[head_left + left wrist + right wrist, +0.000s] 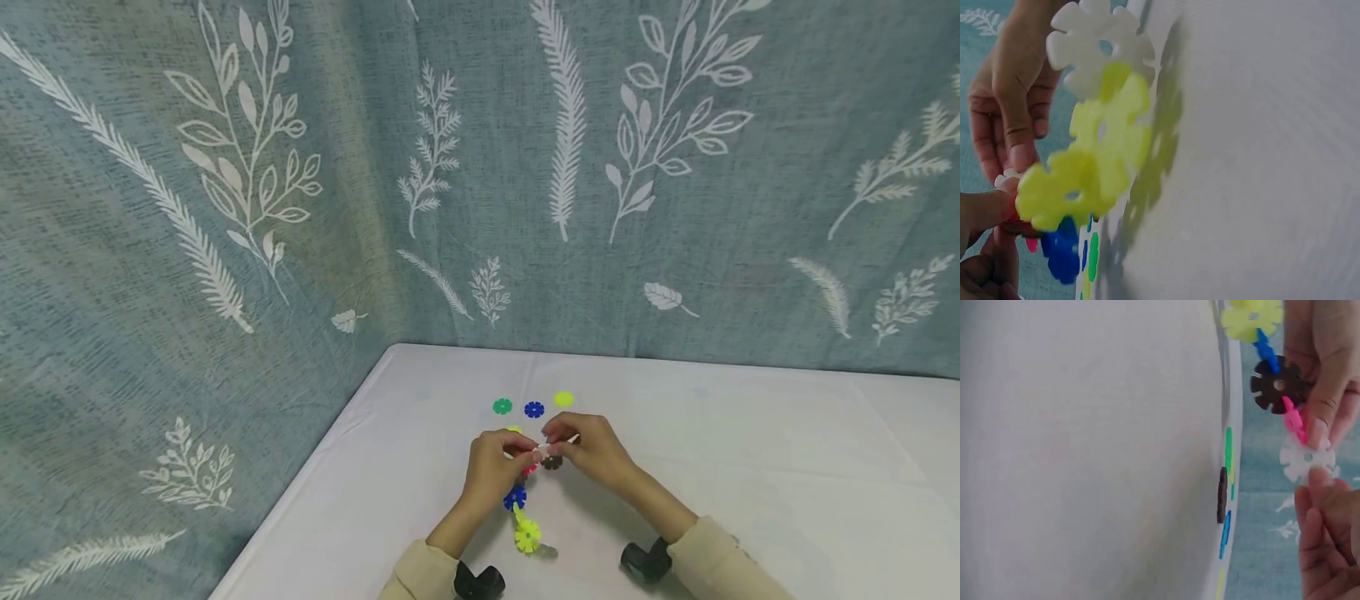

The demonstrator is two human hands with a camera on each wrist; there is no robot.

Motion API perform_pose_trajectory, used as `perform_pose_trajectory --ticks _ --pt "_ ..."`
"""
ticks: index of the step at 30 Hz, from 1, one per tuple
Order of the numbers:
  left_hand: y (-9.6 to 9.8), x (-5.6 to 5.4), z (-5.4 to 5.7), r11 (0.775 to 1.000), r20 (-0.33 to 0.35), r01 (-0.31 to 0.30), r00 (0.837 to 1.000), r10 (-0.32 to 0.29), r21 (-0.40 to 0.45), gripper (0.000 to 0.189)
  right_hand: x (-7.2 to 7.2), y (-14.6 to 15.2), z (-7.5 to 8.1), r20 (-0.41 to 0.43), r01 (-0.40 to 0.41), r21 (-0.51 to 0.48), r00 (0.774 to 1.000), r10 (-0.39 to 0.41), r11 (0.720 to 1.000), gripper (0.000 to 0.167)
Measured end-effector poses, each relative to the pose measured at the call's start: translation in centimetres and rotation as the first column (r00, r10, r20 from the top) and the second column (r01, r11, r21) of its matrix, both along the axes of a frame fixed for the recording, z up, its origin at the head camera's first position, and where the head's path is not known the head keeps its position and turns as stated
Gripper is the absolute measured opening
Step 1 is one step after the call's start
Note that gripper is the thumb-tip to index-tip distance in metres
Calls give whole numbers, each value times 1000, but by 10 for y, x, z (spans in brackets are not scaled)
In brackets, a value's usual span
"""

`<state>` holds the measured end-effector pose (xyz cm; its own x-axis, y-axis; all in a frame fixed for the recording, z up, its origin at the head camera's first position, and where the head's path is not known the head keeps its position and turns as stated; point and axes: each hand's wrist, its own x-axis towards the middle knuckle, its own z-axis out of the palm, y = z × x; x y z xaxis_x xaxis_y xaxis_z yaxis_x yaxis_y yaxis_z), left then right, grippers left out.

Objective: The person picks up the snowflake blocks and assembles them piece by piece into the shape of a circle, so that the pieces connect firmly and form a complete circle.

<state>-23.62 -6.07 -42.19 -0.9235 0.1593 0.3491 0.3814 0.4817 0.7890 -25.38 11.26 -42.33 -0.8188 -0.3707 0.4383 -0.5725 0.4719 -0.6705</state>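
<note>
A chain of notched plastic flower discs hangs from my left hand, whose thumb and fingers pinch it at the pink disc. From there it runs through a brown disc, a blue disc and two yellow discs to a white disc at its near end. My right hand pinches another white disc by its edge. That disc touches the pink one; fingers hide how far they are slotted together.
Loose discs lie on the white table beyond and beneath the hands: green, blue, yellow and brown. Another yellow disc shows partly behind the left hand. A patterned curtain borders the back and left.
</note>
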Motion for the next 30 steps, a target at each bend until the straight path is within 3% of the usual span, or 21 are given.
perform_pose_trajectory --ticks 5,10,13,18,21,25,27,30 --pt "-8 -2 -3 998 77 -39 996 35 49 7 -3 4 -5 83 65 105 994 -74 992 24" --pt "-13 -4 -3 998 96 -51 994 48 33 8 -5 2 -10 254 140 166 950 -180 976 30" --pt "-15 -5 -3 998 99 -57 994 54 31 8 -5 -1 -14 277 181 177 934 -226 967 30" --pt "-15 -6 -3 997 106 -58 993 54 41 8 -8 -3 -17 236 207 206 938 -254 956 22" --pt "-14 -6 -3 997 124 -62 991 57 37 8 -8 -2 -17 225 196 191 945 -238 962 20" --pt "-13 -6 -3 997 141 -71 988 66 31 7 -9 0 -17 252 177 78 949 -191 981 14" --pt "-12 -5 -3 997 134 -69 989 65 27 7 -9 1 -15 294 184 3 939 -177 983 8" --pt "-12 -5 -3 998 128 -63 990 59 28 8 -10 0 -12 409 213 -109 900 -151 971 5"
